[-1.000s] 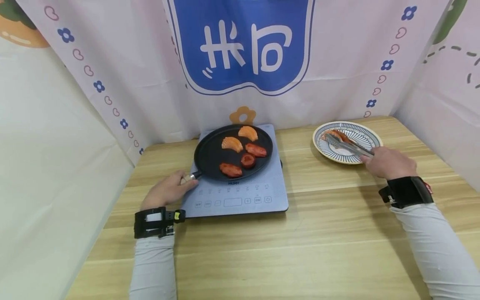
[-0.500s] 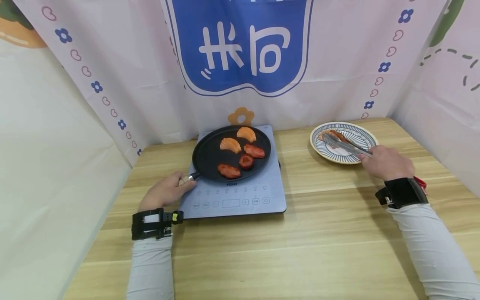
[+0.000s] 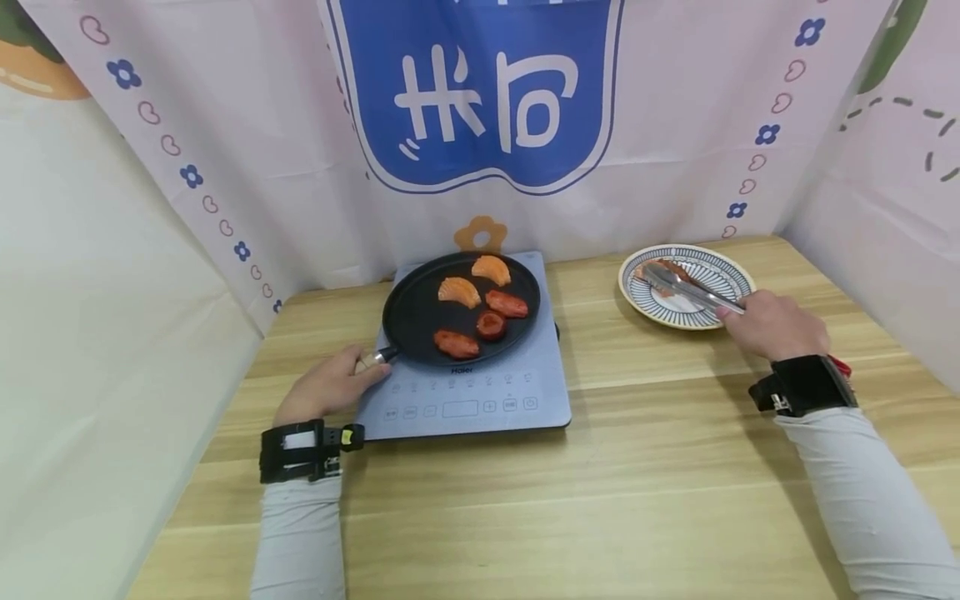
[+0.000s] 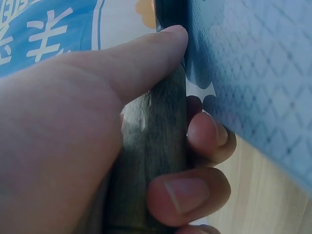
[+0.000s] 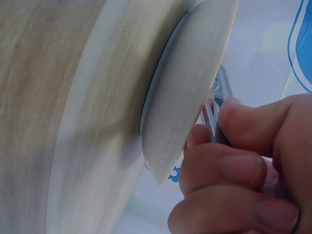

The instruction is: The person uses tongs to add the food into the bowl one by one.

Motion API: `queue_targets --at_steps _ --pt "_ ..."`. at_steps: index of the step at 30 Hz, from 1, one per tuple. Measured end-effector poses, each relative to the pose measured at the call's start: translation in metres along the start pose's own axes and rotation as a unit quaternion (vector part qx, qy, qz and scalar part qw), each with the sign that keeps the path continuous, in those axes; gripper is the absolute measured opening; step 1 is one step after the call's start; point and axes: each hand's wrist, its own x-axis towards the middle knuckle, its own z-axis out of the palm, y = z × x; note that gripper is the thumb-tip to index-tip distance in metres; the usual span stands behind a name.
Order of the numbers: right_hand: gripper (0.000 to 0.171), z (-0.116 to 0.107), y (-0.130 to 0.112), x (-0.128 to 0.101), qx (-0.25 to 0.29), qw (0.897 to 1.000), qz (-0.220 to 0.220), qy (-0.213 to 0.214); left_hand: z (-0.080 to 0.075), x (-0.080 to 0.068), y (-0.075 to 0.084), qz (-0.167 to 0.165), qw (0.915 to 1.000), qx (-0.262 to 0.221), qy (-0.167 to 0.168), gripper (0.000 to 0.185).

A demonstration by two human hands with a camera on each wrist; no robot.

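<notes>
In the head view my left hand (image 3: 330, 383) grips the handle (image 3: 372, 360) of a round black frying pan (image 3: 412, 312). The left wrist view shows fingers curled round the wooden handle (image 4: 156, 141), thumb along its top. Two orange, ridged slices (image 3: 459, 291), two reddish-brown wing-shaped pieces (image 3: 456, 343) and one round red-brown piece (image 3: 491, 325) lie in the pan. My right hand (image 3: 776, 325) holds metal tongs (image 3: 693, 290) over a blue-striped plate (image 3: 716, 262). Their tips are at reddish-orange food (image 3: 677, 271) on the plate's left side, partly hidden by the tongs.
Under the pan is a pale grey induction cooker (image 3: 517, 375) with touch buttons along its front. The cooker and plate stand apart on a wood-grain table (image 3: 585, 500). A printed cloth (image 3: 637, 192) hangs behind, and pale sheets close off both sides.
The head view has shifted slightly, moving the scene a little left. The tongs stay over the plate, and the left hand keeps its grip on the pan handle.
</notes>
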Motion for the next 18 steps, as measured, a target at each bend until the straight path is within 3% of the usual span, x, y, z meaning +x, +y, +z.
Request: queue_targets --at_steps 12,18 --pt "0.066 -0.0052 -0.0085 -0.0005 0.002 1.0 -0.01 0.027 -0.0025 0.0012 -0.0014 0.0 1.0 0.008 -0.004 0.052" --pt "0.068 -0.0055 -0.0075 -0.0029 -0.003 1.0 0.0 0.02 0.0007 0.0038 -0.0027 0.005 1.0 0.004 -0.004 0.049"
